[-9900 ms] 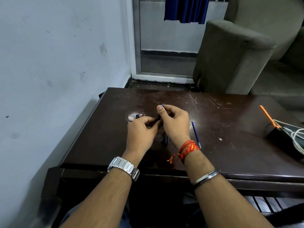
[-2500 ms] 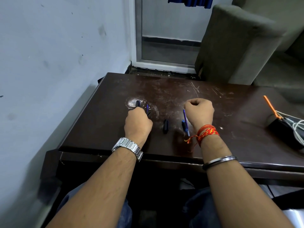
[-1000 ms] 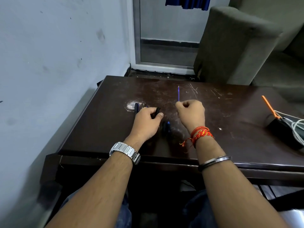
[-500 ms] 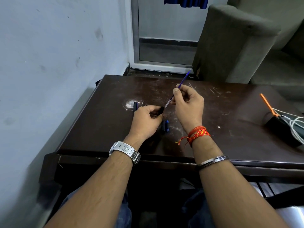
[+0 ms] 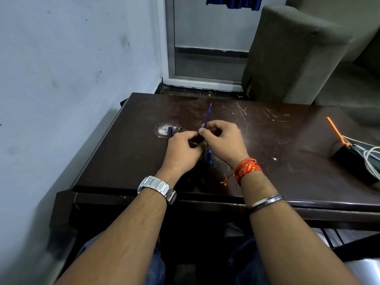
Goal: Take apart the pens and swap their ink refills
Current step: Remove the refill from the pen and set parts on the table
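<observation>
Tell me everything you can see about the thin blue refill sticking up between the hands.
The blue refill is a thin, straight stick, plastic by the look of it, purple-blue along the part that shows. It tilts up and away over the dark table, its free end pointing toward the far edge. The right hand pinches its lower part between thumb and fingers; its lower end is hidden where the left hand meets it.

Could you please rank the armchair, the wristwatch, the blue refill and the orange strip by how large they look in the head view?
1. armchair
2. wristwatch
3-4. blue refill and orange strip: look alike; refill partly hidden in right hand.
</observation>
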`<move>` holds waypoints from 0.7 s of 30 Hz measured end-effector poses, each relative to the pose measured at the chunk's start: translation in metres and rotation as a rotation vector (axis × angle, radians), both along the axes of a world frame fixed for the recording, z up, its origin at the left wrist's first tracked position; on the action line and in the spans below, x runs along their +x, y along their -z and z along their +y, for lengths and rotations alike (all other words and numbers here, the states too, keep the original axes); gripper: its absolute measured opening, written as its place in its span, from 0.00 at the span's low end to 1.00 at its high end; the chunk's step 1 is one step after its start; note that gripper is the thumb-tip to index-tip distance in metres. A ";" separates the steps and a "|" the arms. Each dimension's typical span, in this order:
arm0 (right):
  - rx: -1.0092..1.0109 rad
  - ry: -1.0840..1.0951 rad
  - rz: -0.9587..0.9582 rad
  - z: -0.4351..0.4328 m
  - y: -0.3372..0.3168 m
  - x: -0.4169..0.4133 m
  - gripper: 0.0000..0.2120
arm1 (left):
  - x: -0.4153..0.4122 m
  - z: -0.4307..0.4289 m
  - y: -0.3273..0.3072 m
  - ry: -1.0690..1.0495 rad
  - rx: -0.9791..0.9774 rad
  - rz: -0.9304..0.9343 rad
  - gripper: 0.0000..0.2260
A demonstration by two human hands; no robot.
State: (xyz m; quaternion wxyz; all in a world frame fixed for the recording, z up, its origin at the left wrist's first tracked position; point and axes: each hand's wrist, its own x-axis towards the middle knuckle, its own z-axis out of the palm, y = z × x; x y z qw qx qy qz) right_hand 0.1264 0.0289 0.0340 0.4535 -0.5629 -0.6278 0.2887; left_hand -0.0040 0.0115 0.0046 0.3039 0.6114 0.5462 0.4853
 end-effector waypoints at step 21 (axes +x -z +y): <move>-0.501 0.034 -0.406 0.006 0.009 0.014 0.07 | -0.002 0.004 0.004 -0.094 0.007 -0.033 0.05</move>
